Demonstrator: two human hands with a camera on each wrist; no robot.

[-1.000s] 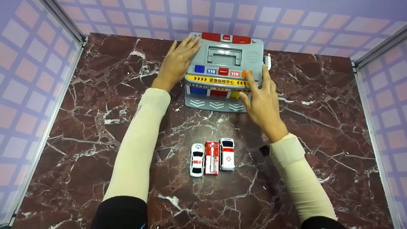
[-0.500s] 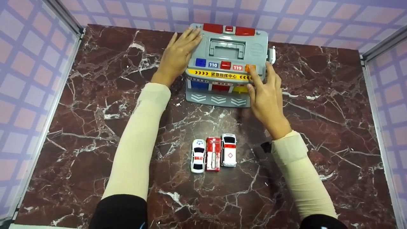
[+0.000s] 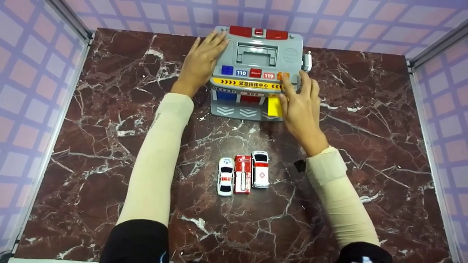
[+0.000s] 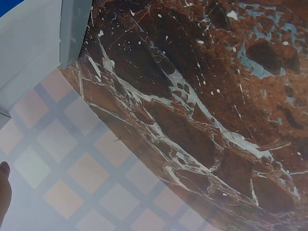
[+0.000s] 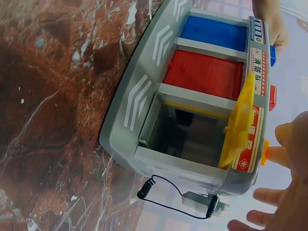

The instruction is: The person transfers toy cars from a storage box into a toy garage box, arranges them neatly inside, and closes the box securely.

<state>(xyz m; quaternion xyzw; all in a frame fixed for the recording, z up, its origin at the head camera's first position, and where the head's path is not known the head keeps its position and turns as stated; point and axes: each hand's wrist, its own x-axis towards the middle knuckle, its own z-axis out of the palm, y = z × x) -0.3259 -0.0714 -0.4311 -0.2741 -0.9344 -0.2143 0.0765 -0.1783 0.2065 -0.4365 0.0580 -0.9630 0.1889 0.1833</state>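
A grey toy emergency station stands near the back wall. My left hand lies with straight fingers along the left edge of its roof. With the index fingertip my right hand presses the orange button at the roof's front right; its other fingers extend along the station's right side. The yellow door is swung up, and the bay behind it is bare inside in the right wrist view. Both the red door and the blue door are closed.
Side by side in front of the station are a white police car, a red fire truck and a white ambulance. A black coiled cord hangs at the station's right side. Checkered walls enclose the marbled tabletop.
The yellow door has swung outward and up from its closed position. The right index finger stays on the orange button and the left hand stays on the roof; the head view has shifted slightly.
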